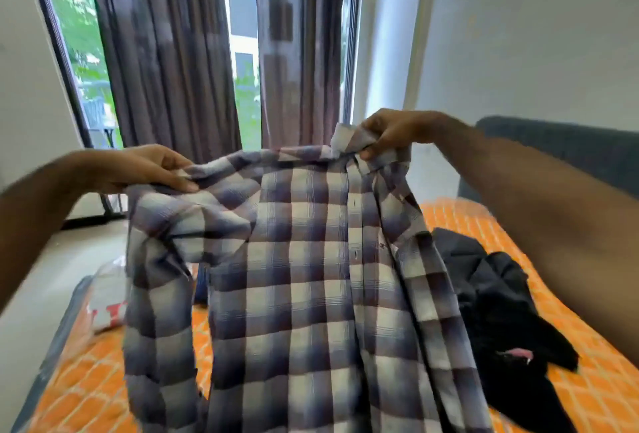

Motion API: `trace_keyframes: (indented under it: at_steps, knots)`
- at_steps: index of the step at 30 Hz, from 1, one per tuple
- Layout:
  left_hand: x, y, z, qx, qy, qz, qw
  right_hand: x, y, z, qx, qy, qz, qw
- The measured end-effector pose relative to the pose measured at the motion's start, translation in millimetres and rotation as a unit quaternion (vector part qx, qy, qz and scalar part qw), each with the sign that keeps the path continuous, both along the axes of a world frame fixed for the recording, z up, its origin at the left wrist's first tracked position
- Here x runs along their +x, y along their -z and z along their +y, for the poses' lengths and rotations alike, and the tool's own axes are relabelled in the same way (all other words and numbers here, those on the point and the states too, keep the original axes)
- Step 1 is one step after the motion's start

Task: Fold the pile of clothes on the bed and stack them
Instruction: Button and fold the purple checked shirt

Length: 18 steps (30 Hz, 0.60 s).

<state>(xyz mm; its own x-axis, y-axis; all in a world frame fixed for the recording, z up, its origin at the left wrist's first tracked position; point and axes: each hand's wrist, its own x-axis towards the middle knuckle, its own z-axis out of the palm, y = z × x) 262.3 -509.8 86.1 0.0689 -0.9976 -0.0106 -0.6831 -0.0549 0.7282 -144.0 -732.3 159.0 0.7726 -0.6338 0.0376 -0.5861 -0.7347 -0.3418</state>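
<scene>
Hanging mid-frame above the orange patterned bed (587, 401), a grey-and-white checked button shirt (297, 277) is pinched at its shoulder by the left hand (152, 169) and at its collar by the right hand (387, 135); crumpled black clothes (501, 311) lie at lower right.

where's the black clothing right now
In the head view, the black clothing lies crumpled on the orange bedspread, right of the held plaid shirt.
</scene>
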Motion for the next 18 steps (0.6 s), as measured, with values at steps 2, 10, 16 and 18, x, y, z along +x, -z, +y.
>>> trace_keyframes:
  at_steps: [2, 10, 16, 18]
  knots:
    - [2, 43, -24, 0.024, -0.019, -0.133, 0.991, 34, 59, -24, -0.027, -0.007, 0.05, 0.998]
    - [12, 213, -104, -0.029, -0.19, -0.378, 0.906, 114, 263, -112, -0.097, 0.058, 0.038, 0.993]
    - [0, 298, -142, -0.058, -0.254, -0.273, 0.926, 138, 358, -154, -0.136, 0.197, -0.133, 0.962]
    - [-25, 326, -145, -0.088, -0.182, -0.282, 0.938, 131, 388, -139, -0.131, 0.185, -0.136, 0.964]
